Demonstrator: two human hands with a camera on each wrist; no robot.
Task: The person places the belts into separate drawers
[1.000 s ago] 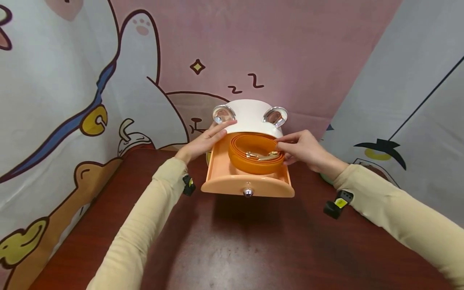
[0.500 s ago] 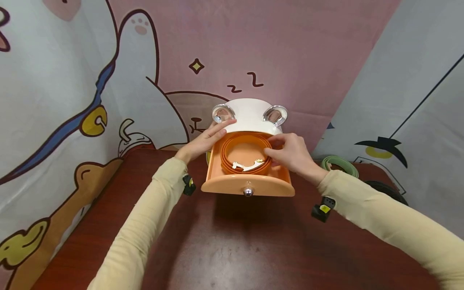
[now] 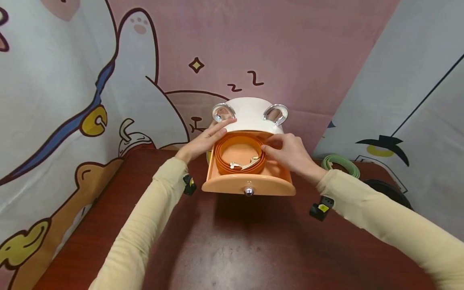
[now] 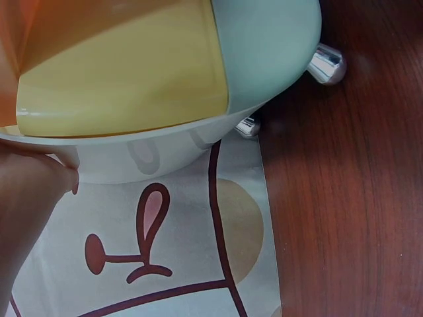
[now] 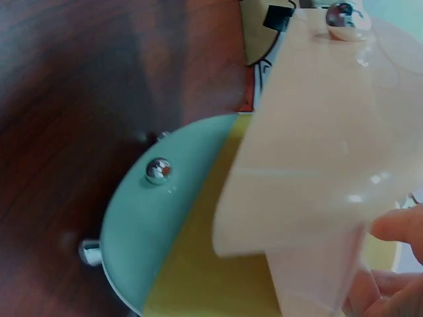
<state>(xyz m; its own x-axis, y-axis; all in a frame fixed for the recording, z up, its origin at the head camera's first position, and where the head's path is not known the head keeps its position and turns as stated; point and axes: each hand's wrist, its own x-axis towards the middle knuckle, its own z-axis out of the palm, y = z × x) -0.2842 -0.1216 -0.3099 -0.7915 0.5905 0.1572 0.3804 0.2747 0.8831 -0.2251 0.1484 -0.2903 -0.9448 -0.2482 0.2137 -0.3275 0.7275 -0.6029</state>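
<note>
worktop in glossy red-brown meets a pink-and-white cartoon backdrop, a green coil at right. the coiled orange belt sits in the pulled-out peach drawer, its rim pinched by the right hand; the left hand, fingers extended, rests on the white case.

"What's carrying everything?"
"A dark reddish-brown worktop, wood-grained and a bit glossy toward the front."
"And what's directly on it?"
"A white-bodied drawer box, standing on shiny metal feet toward the back."
"Anything over to the right?"
"A coiled green strap, and near it a black rounded thing, partly hidden, too little showing to name."
</note>
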